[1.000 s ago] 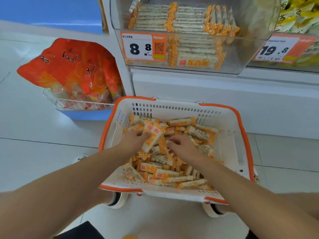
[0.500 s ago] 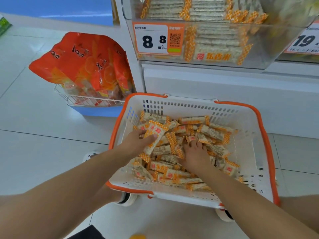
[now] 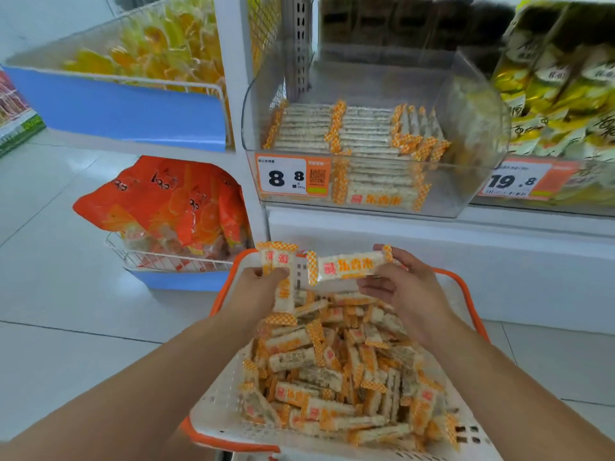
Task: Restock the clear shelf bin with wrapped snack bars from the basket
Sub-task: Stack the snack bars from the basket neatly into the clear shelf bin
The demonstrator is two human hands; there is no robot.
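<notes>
A white basket with an orange rim (image 3: 213, 410) sits low in front of me, full of wrapped snack bars (image 3: 332, 371) in clear and orange-checked wrappers. My left hand (image 3: 256, 291) grips two bars (image 3: 281, 277) held upright above the basket's far edge. My right hand (image 3: 406, 291) holds one bar (image 3: 349, 266) sideways, its near end close to the left hand's bars. Above and behind stands the clear shelf bin (image 3: 466, 181), with rows of the same bars stacked on its left side and free room on its right.
A price tag reading 8.8 (image 3: 293, 176) is stuck on the bin's front. Left of the shelf post, a wire rack holds orange bags (image 3: 159, 207). Yellow packets (image 3: 559, 94) fill the bin to the right, with a 19.8 tag (image 3: 519, 181). White floor tiles lie around.
Both hands have risen out of the basket pile, each with bars in it. The view has tilted up, so the shelf bin shows fully.
</notes>
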